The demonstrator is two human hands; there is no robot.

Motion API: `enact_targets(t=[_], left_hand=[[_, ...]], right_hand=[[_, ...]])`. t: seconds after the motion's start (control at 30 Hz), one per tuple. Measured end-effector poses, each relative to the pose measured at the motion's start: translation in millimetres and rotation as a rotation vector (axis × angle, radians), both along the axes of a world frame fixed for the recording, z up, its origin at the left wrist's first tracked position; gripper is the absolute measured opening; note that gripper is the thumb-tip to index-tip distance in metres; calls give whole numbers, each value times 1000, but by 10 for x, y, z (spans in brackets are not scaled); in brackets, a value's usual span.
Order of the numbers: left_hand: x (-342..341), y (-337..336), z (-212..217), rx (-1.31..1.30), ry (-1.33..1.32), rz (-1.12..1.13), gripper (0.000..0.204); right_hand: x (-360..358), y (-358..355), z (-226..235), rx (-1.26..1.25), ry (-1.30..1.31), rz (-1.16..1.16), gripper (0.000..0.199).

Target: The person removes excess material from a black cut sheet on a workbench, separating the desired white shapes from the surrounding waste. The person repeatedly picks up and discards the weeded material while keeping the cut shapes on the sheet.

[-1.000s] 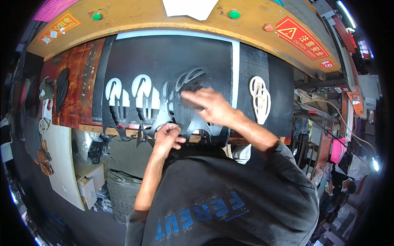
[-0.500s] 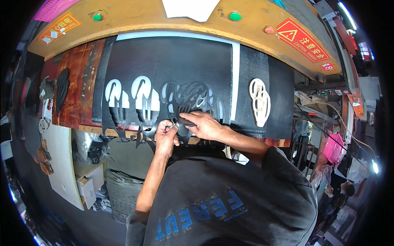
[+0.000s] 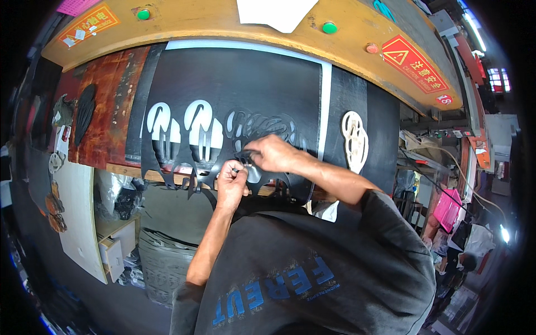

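A black sheet [image 3: 209,111] with cut-outs lies on the bench, its perforated near edge hanging over the front. My left hand [image 3: 233,180] is closed at that edge, its fingers pinched on the black sheet. Just right of it and a little farther away, my right hand [image 3: 274,153] bends over the cut area with fingers drawn together. Its fingertips are blurred against dark material, so what they hold cannot be made out. Overlapping black cut-out strips [image 3: 259,124] lie just beyond the hands. Through two shoe-shaped openings on the left, a white layer [image 3: 198,114] shows.
A cream-coloured cutting die [image 3: 354,142] lies on the black mat to the right. Across the far side runs a yellow machine beam [image 3: 195,30] with green buttons [image 3: 330,27] and a red one. A dark cut piece [image 3: 85,114] rests on the worn red board [image 3: 109,106] at left.
My right hand has lifted slightly and its stretched fingers have drawn in. A greyish flap now shows between the hands. My left hand remains at the sheet's edge; the whole view has shifted slightly.
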State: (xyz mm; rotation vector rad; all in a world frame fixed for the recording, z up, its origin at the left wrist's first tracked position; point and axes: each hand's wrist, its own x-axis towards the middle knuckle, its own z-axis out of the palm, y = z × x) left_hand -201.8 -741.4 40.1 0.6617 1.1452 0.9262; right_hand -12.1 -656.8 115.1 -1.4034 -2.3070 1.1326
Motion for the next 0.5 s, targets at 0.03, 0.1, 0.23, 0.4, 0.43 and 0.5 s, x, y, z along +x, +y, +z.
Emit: enact_targets(t=[0.03,0.1,0.23,0.4,0.43,0.5], left_hand=[[-17,-11,-23,-29,11,6,8],[-26,-22,-68,-76,50,11,9],[7,42,-54,-86,1,-18,8],[-111,-10,318,-41,461,-236,13],[-161,-19,407,74,662,-304,15],[-169,-77,554,421,989,-193,19]], right_hand=[[30,110,95,-19,-62,-6,33],[258,556,259,187,-226,-119,29],[453,930,215,131,-205,-374,27],[505,784,295,217,-128,-447,44],[545,823,415,100,-95,-604,42],[814,799,795,304,-81,-608,33]])
